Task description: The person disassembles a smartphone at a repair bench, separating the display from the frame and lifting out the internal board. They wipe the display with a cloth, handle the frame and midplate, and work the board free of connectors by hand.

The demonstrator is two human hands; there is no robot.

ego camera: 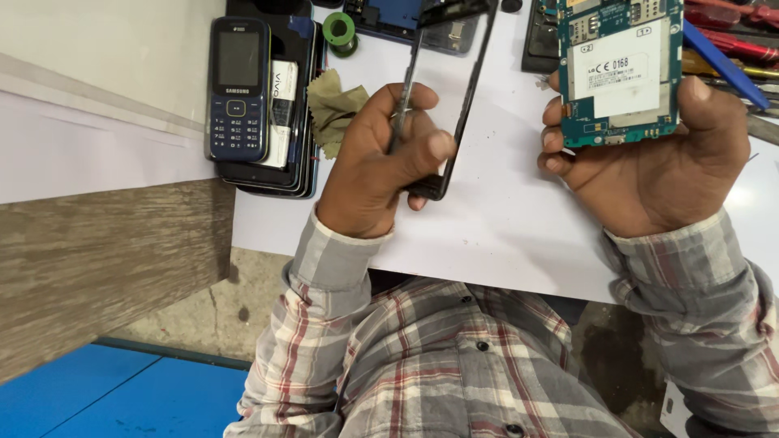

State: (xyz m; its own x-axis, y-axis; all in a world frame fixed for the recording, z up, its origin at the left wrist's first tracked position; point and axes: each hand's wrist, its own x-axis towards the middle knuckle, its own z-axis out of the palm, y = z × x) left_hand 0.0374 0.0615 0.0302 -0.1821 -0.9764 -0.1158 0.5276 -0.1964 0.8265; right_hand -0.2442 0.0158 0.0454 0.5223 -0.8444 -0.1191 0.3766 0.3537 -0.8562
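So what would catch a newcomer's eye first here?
The teal circuit board with its white label, held up in the right hand at top right. Next, the thin black phone frame gripped by the left hand at centre, and the dark blue keypad phone atop a stack at left.

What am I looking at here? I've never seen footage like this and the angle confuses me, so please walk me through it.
There is one picture, taken by a camera worn on a person's head and looking down at their own hands and checked shirt. There is no machine, only two bare hands working over a white work surface.

The left hand grips a thin black phone frame. The right hand holds a teal phone circuit board with a white label.

To the left, a dark blue keypad phone rests on a stack of other phones. Beside it lie a crumpled olive cloth and a green spool. Screwdrivers with red handles lie at the top right.
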